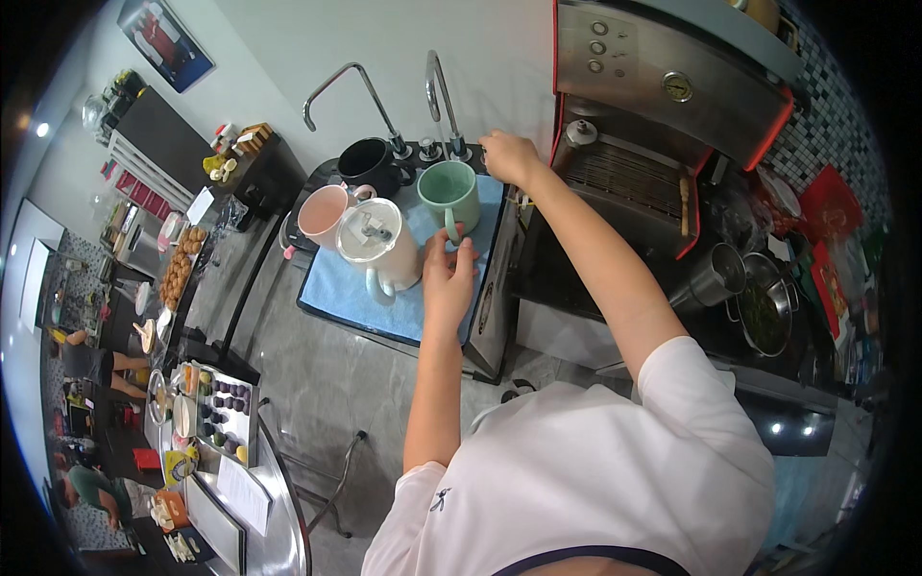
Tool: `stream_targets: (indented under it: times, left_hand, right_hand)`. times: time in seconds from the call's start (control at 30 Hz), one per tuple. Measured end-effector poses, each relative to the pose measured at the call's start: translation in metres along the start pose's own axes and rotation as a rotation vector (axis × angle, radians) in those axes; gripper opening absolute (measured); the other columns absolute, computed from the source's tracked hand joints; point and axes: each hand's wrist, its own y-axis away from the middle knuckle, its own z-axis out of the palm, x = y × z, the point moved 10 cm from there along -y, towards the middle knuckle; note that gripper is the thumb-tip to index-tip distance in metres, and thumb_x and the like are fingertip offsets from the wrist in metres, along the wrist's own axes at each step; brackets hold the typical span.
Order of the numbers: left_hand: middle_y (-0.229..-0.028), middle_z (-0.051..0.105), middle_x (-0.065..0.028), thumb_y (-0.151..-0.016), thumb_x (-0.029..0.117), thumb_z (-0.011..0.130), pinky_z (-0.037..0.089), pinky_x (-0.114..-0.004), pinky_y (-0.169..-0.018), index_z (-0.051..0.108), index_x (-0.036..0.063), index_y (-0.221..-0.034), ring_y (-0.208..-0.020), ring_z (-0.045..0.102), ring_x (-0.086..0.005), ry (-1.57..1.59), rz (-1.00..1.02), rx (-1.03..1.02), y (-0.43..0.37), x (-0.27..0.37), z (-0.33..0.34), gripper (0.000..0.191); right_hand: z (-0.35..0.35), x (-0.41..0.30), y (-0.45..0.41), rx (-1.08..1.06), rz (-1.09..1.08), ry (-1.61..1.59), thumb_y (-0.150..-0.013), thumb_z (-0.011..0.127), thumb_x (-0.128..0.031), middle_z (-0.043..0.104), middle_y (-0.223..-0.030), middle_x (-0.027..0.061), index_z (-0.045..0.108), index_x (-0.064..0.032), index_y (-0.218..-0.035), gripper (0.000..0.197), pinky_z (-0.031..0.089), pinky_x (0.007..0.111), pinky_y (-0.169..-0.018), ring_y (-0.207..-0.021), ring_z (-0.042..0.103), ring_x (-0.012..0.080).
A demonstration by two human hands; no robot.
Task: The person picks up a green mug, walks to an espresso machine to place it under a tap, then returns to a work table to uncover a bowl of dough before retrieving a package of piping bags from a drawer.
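My left hand has its fingers at the handle of a green mug. The mug stands on a blue towel, under a curved chrome tap. My right hand is just right of the tap's base with fingers curled; whatever it touches there is hidden. Left of the green mug stands a white lidded mug with a pale handle. Behind it are a pink mug and a black mug. A second chrome tap rises behind the black mug.
On my right is a steel machine with a gauge and a slatted tray. Beyond it stand a steel cup and a steel pot with green contents. At lower left, a steel table bears trays and papers. Two people are farther left.
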Motion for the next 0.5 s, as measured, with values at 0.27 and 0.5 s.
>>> stream_targets:
  times: [0.27, 0.5]
  left_hand:
    - [-0.101, 0.051, -0.0078, -0.088, 0.016, 0.052, 0.050, -0.025, -0.060, 0.050, 0.0028, -0.112, -0.079, 0.060, -0.0147, -0.002, 0.006, -0.001, -0.0005, 0.0006, -0.0001, 0.027]
    - [-0.101, 0.051, -0.0073, -0.089, 0.016, 0.052, 0.050, -0.025, -0.060, 0.050, 0.0029, -0.113, -0.080, 0.060, -0.0146, 0.000, -0.004, -0.007, 0.0002, 0.0033, 0.0010, 0.027]
  right_hand:
    - [-0.0027, -0.0001, 0.0011, 0.038, -0.016, -0.006, -0.079, 0.053, -0.016, 0.058, -0.102, 0.0097, 0.059, -0.0086, -0.105, 0.028, 0.048, 0.040, -0.077, -0.092, 0.059, 0.0278]
    - [-0.0032, -0.0002, 0.0005, 0.021, -0.008, -0.004, -0.080, 0.052, -0.016, 0.058, -0.102, 0.0103, 0.059, -0.0091, -0.105, 0.028, 0.048, 0.040, -0.077, -0.091, 0.059, 0.0280]
